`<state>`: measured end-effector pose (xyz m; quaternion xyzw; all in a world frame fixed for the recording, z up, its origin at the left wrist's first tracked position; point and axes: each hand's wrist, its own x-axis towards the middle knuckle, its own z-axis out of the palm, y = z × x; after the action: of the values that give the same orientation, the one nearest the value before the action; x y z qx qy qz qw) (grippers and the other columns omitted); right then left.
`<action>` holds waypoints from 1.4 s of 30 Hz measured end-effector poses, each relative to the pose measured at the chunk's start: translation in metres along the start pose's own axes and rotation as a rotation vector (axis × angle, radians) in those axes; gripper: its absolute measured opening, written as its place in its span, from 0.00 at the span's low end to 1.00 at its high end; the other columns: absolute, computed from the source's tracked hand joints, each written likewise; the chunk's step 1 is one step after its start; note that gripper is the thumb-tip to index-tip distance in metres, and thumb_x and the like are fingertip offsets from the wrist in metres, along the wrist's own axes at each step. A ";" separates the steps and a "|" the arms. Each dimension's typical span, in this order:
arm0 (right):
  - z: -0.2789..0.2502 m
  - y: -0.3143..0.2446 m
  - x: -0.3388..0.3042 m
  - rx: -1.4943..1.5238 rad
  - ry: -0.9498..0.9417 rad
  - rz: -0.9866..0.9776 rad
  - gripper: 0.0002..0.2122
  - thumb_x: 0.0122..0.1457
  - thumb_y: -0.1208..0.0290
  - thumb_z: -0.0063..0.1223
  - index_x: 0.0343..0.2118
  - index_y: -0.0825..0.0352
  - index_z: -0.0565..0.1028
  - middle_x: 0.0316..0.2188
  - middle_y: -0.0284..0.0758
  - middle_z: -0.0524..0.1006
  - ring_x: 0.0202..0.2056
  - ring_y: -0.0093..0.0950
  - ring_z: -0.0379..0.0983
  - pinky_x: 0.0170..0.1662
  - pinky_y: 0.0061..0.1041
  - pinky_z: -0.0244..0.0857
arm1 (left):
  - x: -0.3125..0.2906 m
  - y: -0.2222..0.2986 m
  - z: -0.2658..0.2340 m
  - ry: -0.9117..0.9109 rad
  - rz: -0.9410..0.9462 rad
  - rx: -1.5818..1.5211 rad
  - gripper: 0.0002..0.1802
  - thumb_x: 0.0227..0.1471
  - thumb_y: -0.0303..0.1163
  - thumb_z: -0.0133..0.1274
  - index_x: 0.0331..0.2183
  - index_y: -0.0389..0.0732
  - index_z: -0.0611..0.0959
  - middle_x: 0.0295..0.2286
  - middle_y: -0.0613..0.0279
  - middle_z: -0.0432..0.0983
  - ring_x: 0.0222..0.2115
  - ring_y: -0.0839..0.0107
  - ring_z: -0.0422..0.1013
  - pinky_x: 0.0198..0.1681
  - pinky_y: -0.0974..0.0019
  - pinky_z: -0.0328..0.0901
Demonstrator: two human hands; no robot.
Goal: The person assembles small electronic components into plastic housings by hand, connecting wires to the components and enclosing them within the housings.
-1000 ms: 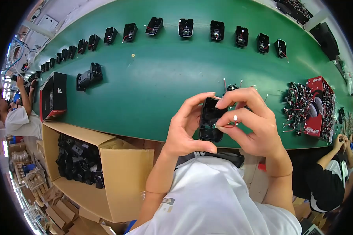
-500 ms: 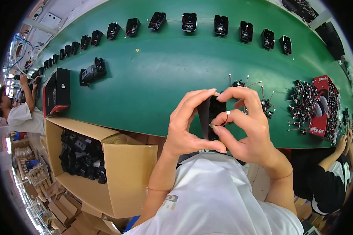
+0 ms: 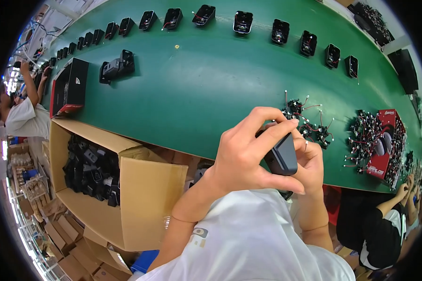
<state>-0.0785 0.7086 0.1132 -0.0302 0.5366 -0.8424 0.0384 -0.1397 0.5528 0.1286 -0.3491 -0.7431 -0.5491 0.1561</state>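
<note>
My left hand [image 3: 241, 152] grips a black plastic housing [image 3: 283, 157] over the front edge of the green table, thumb below and fingers above. Its smooth outer wall faces up toward me, so the inside is hidden. Behind it, my right hand [image 3: 310, 164] is closed against the far side, its fingers partly covered. A white connector [image 3: 306, 144] shows by those fingers. Just beyond my hands lie small black parts with red wires [image 3: 321, 135] and white plugs.
Open black housings [image 3: 243, 22] line the table's far side in a curved row. Joined black pieces [image 3: 117, 67] lie at left near a black box [image 3: 72, 86]. A carton [image 3: 152, 201] of black parts stands below. Wired parts heap by a red box [image 3: 387, 161]; people work both sides.
The housing has been turned so its outer wall shows instead of its open inside. My right hand has moved from pinching at the opening to behind the housing. The view has shifted slightly.
</note>
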 end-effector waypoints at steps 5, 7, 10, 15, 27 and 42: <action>0.009 0.000 -0.006 -0.001 0.136 0.052 0.08 0.47 0.75 0.66 0.27 0.67 0.76 0.35 0.31 0.77 0.33 0.17 0.70 0.36 0.20 0.66 | -0.005 0.009 0.005 0.000 -0.063 0.071 0.48 0.20 0.63 0.72 0.39 0.35 0.84 0.33 0.57 0.74 0.25 0.69 0.73 0.28 0.69 0.70; 0.009 -0.001 -0.010 0.018 0.156 0.054 0.07 0.47 0.76 0.65 0.28 0.67 0.76 0.35 0.30 0.77 0.32 0.17 0.71 0.35 0.20 0.66 | -0.005 0.010 0.005 0.000 -0.082 0.066 0.46 0.20 0.61 0.73 0.37 0.35 0.84 0.32 0.58 0.75 0.25 0.69 0.73 0.27 0.68 0.70; 0.010 -0.008 -0.012 -0.013 0.178 0.138 0.12 0.45 0.68 0.68 0.29 0.69 0.76 0.35 0.32 0.77 0.33 0.19 0.71 0.36 0.20 0.66 | -0.004 0.011 0.007 0.013 -0.080 0.056 0.45 0.19 0.60 0.74 0.36 0.36 0.84 0.31 0.59 0.74 0.24 0.70 0.74 0.26 0.68 0.71; 0.005 -0.004 -0.010 0.282 0.068 0.162 0.30 0.43 0.51 0.66 0.40 0.76 0.75 0.38 0.39 0.77 0.35 0.25 0.75 0.40 0.25 0.70 | -0.002 0.006 0.006 -0.012 -0.115 0.097 0.44 0.18 0.62 0.72 0.33 0.36 0.84 0.29 0.61 0.73 0.22 0.69 0.73 0.24 0.68 0.70; -0.056 -0.054 0.001 -0.283 0.143 -0.151 0.24 0.49 0.55 0.66 0.39 0.72 0.77 0.52 0.50 0.71 0.48 0.35 0.73 0.51 0.36 0.68 | 0.017 -0.053 -0.069 0.265 -0.227 0.424 0.22 0.47 0.38 0.64 0.43 0.39 0.81 0.40 0.57 0.75 0.37 0.63 0.72 0.36 0.64 0.68; -0.304 -0.165 0.100 -2.044 0.153 0.076 0.14 0.44 0.64 0.68 0.28 0.68 0.77 0.55 0.38 0.69 0.52 0.40 0.68 0.53 0.35 0.64 | -0.030 -0.221 -0.199 0.472 -0.539 1.210 0.44 0.48 0.50 0.59 0.63 0.51 0.61 0.60 0.40 0.52 0.59 0.42 0.53 0.61 0.46 0.52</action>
<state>-0.2116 1.0422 0.1351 0.0223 0.9995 0.0196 -0.0135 -0.3014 0.3245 0.0228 0.1240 -0.9250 -0.1201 0.3385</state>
